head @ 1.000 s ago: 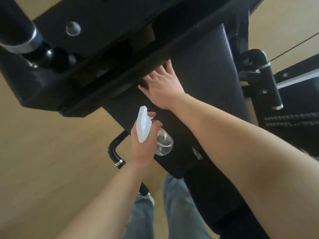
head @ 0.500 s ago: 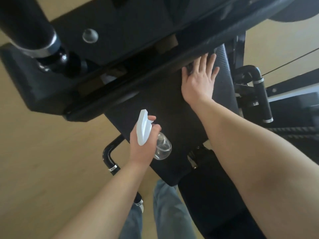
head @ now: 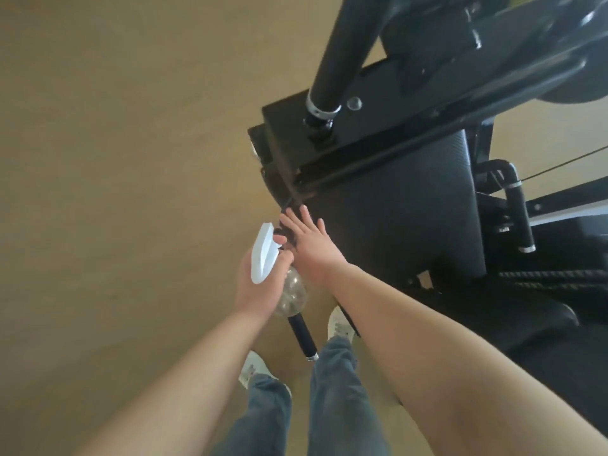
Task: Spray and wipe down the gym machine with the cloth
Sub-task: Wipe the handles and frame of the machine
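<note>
At the corner of the black textured machine pad (head: 394, 222), pressing flat with straight-fingered right hand (head: 312, 246); just beside, gripping clear white-headed plastic spray bottle (head: 263, 256) in left hand (head: 255, 289).

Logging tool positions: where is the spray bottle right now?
In the head view, the spray bottle is near centre, gripped in the left hand, just left of the right hand, which lies flat on the left edge of the black pad.

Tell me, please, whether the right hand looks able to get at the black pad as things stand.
Probably yes: the right hand lies open at the left edge of the black pad, whose face is bare.
</note>
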`<state>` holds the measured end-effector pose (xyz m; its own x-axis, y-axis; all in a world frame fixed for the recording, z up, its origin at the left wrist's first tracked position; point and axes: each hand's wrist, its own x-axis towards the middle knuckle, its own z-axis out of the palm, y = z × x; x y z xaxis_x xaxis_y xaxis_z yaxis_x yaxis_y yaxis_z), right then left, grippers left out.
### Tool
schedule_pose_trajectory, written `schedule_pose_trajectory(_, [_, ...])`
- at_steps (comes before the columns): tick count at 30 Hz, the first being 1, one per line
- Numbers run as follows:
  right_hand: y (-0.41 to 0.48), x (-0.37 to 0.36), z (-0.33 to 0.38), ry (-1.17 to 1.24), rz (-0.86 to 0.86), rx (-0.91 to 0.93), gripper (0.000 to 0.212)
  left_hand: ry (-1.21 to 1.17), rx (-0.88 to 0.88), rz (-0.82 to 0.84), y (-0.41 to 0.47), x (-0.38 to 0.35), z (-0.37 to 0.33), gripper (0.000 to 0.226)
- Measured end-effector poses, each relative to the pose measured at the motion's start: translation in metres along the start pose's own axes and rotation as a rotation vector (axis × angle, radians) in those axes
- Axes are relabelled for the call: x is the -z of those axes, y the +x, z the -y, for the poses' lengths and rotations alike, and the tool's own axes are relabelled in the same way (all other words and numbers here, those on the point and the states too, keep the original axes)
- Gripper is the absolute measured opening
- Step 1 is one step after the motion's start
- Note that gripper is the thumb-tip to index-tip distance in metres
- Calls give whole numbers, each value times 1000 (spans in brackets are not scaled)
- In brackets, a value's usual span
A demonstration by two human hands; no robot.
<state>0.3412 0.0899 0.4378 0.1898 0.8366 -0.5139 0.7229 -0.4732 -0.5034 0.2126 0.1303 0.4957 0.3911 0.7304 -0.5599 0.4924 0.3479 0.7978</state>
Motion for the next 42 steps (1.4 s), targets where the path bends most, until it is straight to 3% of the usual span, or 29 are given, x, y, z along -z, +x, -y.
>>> schedule_pose_trajectory(2, [-10, 14, 35, 478, -38, -210, 42, 4, -25, 4, -7, 34, -6, 16])
schedule_pose_trajectory(4, [-17, 24, 71, 802, -134, -387, 40, 0, -43, 13, -15, 69, -15, 15])
schedule_pose_trajectory(6, [-18, 31, 101, 1006, -193, -455, 47, -7, -41, 16, -23, 98, -24, 13])
schedule_pose_trajectory(9, [-16, 47, 156, 1208, -243, -513, 38, -35, -32, 2, -36, 148, -38, 16])
schedule_pose_trajectory(16, [3, 62, 252, 1743, -305, -593, 67, -23, -84, 68, -52, 244, -64, 13])
schedule_pose_trajectory(20, [20, 78, 281, 1861, -236, -656, 79, 16, -104, 60, -43, 283, -81, 13])
schedule_pose_trajectory(26, [55, 114, 304, 1920, -307, -536, 51, 23, -130, -7, -12, 314, -110, 14])
schedule_pose_trajectory(34, [154, 191, 318, 1898, -240, -385, 65, 27, -125, -47, 90, 332, -199, 20])
schedule_pose_trajectory(40, [222, 260, 307, 1779, -177, -314, 43, 101, -144, 6, 180, 332, -277, 19])
schedule_pose_trajectory(42, [236, 277, 296, 1723, -195, -293, 45, 106, -163, 55, 206, 329, -298, 18])
